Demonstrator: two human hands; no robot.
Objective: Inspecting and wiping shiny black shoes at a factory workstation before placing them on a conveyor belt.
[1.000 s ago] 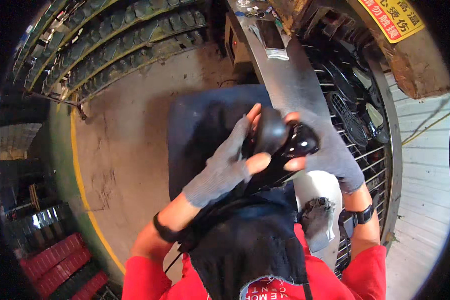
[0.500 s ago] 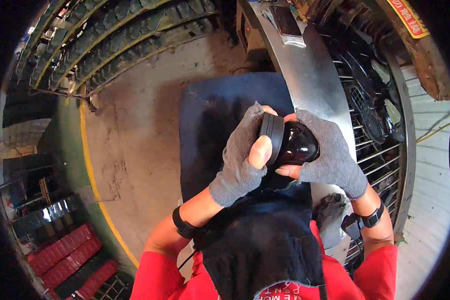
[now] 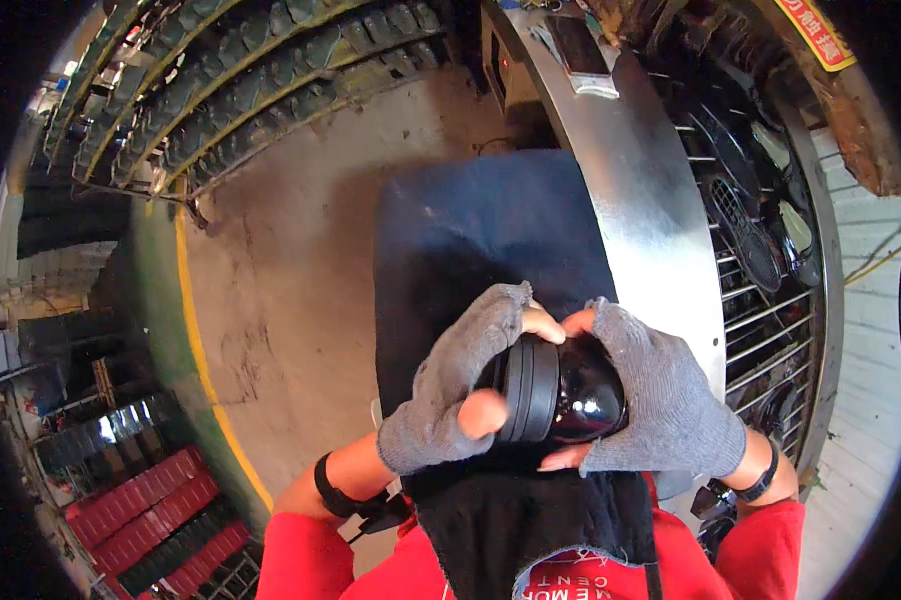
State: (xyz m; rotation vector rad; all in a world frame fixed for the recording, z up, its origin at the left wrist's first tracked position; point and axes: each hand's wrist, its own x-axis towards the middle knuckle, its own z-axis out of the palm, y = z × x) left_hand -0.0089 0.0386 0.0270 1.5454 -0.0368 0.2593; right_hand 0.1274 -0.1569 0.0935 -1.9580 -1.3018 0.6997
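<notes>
A glossy black shoe (image 3: 592, 395) is held low in front of my chest, its rounded toe turned to the right. Its thick, ridged matte black sole (image 3: 530, 388) faces left. My left hand (image 3: 450, 380), in a grey fingerless glove, curls round the sole side, fingertips at the far edge and the thumb near the sole, slightly blurred. From the other side my right hand (image 3: 665, 400), gloved the same way, grips the glossy upper, with fingers at its far and near edges. The rest of the shoe is hidden.
Dark blue cloth (image 3: 490, 220) spreads beyond my hands. To the right runs a shiny metal bench (image 3: 650, 190) with a dark flat object (image 3: 578, 45) on it. Beyond it, a barred metal rack (image 3: 770, 350) holds black shoes. Loaded shelves (image 3: 260, 90) stand far left; dark red ridged pieces (image 3: 135, 495) lie lower left.
Both hands have brought the shoe nearer my body and slightly left. My left thumb has moved off the sole's face toward its left side. The shoe stays held between the hands.
</notes>
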